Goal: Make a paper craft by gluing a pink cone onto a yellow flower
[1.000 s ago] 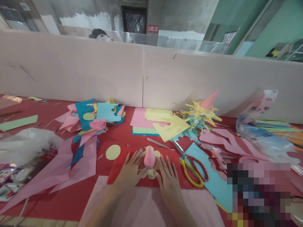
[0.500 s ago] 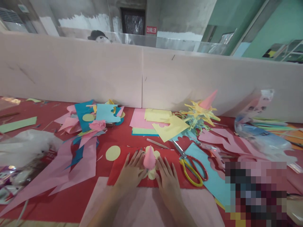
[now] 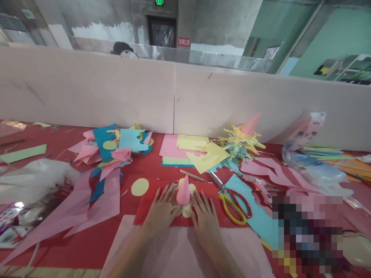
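Observation:
A pink paper cone (image 3: 183,192) stands upright, tip up, on a yellow paper flower (image 3: 186,211). Both are on a red sheet (image 3: 232,220). My left hand (image 3: 162,208) lies flat, fingers stretched, just left of the cone and over the flower's left petals. To the right of the cone, my right hand (image 3: 206,214) is flat too, its fingers reaching the flower's right edge. Parts of the petals are hidden beneath my hands. A pink sheet (image 3: 162,255) lies under my forearms. A yellow paper disc (image 3: 140,187) rests left of the red sheet.
Scissors (image 3: 232,200) with red and yellow handles lie right of my right hand. Behind them stands a fringed yellow paper piece (image 3: 243,141) with a pink cone. Paper scraps (image 3: 101,189) and plastic bags (image 3: 37,173) are at left. A pale partition (image 3: 116,92) closes off the back.
The view has shifted slightly, showing more of the wall above. Both hands keep their places beside the cone, with no clear movement.

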### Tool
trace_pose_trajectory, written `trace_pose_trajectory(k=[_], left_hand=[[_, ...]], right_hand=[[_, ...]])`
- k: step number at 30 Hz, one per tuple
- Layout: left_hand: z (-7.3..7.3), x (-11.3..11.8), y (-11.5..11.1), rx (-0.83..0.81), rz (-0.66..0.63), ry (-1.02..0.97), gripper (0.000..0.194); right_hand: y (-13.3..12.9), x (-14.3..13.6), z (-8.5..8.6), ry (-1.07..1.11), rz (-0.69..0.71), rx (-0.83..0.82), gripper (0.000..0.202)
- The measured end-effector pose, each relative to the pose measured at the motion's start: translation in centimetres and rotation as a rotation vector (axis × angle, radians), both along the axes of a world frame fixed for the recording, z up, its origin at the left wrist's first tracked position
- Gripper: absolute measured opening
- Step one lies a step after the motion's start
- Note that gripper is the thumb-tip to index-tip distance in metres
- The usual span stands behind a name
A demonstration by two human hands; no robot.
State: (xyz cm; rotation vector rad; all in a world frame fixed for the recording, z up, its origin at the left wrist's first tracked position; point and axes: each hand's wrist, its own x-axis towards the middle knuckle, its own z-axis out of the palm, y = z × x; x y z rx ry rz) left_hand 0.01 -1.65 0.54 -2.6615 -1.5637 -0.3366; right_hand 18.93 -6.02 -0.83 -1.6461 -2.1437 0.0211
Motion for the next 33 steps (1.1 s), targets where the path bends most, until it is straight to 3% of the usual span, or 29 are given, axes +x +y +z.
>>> trace_pose_trajectory(k=[9,15,20,28,33], left_hand=[[-0.1,0.3,0.4,0.042,0.029,0.027,0.053],[-0.1,0.6,1.5,0.053,0.026,-0.005,0.047],[0.0,1.0,2.9,0.023,0.027,-0.043,0.042],[0.1,1.3,5.0,-0.03,0.038,-0.044,0.046],[0.3,1.4,5.5,-0.075,0.032,-0.042,0.047]], right_hand=[[0.4,0.7,-0.4,-0.146,0.056,0.005,0.06],[2.3,1.3,-0.7,-0.186,0.079,-0.001,0.062],[4.1,1.6,0.0,-0.172,0.09,-0.022,0.061],[6.1,1.9,1.2,-0.035,0.097,-0.057,0.058],[8.8,2.8,2.6,0.268,0.08,-0.128,0.043]])
